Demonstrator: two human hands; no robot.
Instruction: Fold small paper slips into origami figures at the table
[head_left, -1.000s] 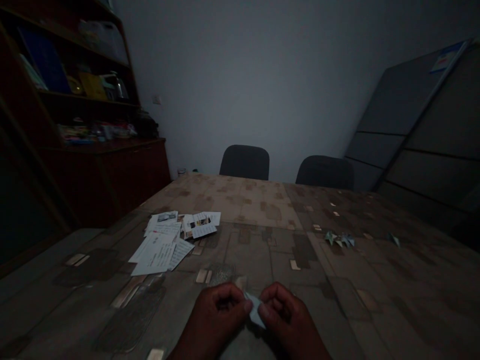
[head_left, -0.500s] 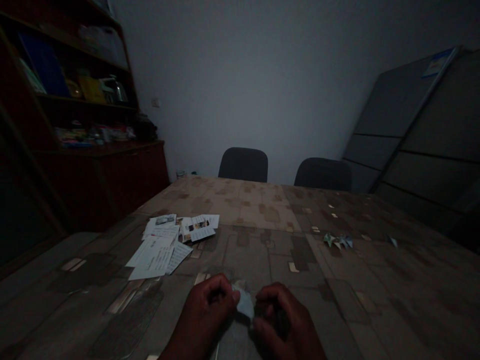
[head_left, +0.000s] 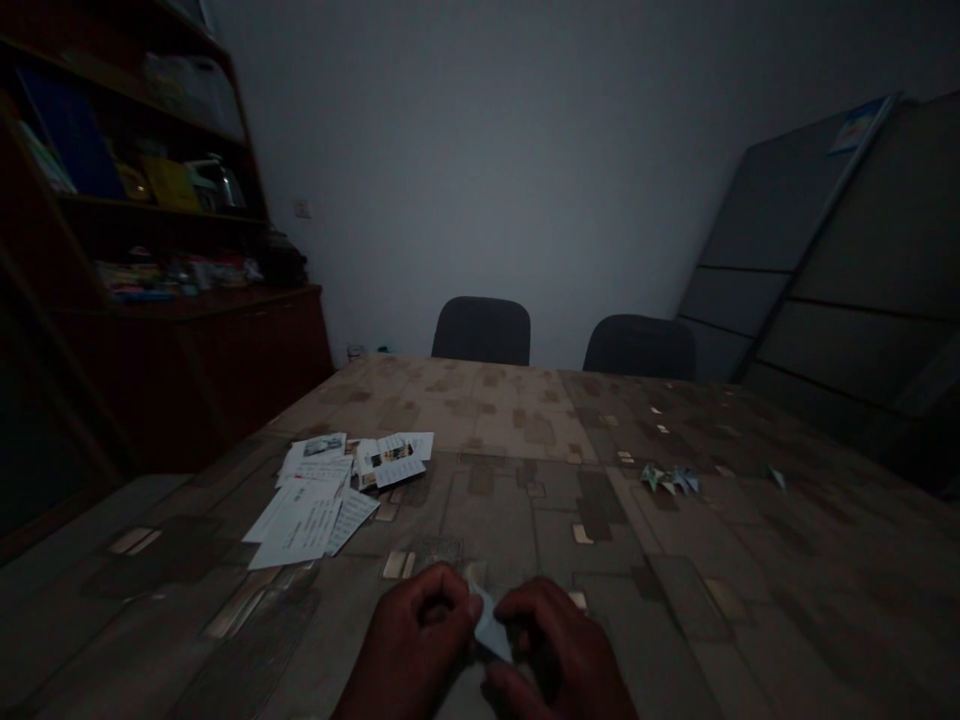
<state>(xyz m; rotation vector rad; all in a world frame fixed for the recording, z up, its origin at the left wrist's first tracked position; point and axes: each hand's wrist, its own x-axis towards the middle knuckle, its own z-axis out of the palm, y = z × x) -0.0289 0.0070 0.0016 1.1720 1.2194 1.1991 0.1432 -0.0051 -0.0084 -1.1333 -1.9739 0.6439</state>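
A small folded piece of pale paper [head_left: 491, 632] is between my hands, low in the middle of the head view, just above the near part of the table. My left hand [head_left: 416, 630] pinches its left edge between thumb and forefinger. On the other side, my right hand [head_left: 559, 635] has its fingers curled about the right edge, the forefinger on the upper part and the thumb by the lower tip. The dim light hides the finer folds and the undersides of my fingers.
Loose printed sheets [head_left: 304, 515] lie in a pile at the left of the patterned tablecloth [head_left: 480, 500]. Several small folded paper shapes [head_left: 670, 480] sit at the right, with another paper piece [head_left: 776, 477] farther right. Two dark chairs [head_left: 482, 330] stand behind the table.
My right hand has moved in from beside the paper onto its right edge. The paper has tilted slightly, while my left hand keeps its pinch. The view has shifted a little.
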